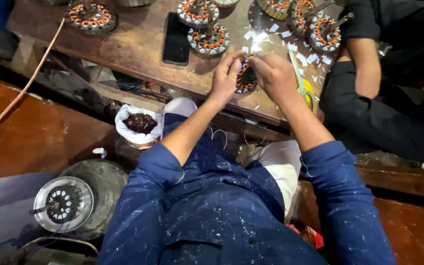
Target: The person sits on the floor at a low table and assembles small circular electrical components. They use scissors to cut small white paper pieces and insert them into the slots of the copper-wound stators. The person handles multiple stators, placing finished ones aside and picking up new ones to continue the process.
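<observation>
A round motor stator (245,79) with copper windings is held upright at the near edge of the wooden workbench (138,46). My left hand (225,78) grips its left side. On its right side and top sits my right hand (273,73), fingers pinched at the rim. Both forearms come out of rolled blue sleeves.
Several more wound stators (208,39) and a black phone (176,39) lie on the bench among white paper scraps (258,37). Another person's arm in black (369,83) rests at the right. A white bag (138,125) and a metal motor housing (64,203) sit below left.
</observation>
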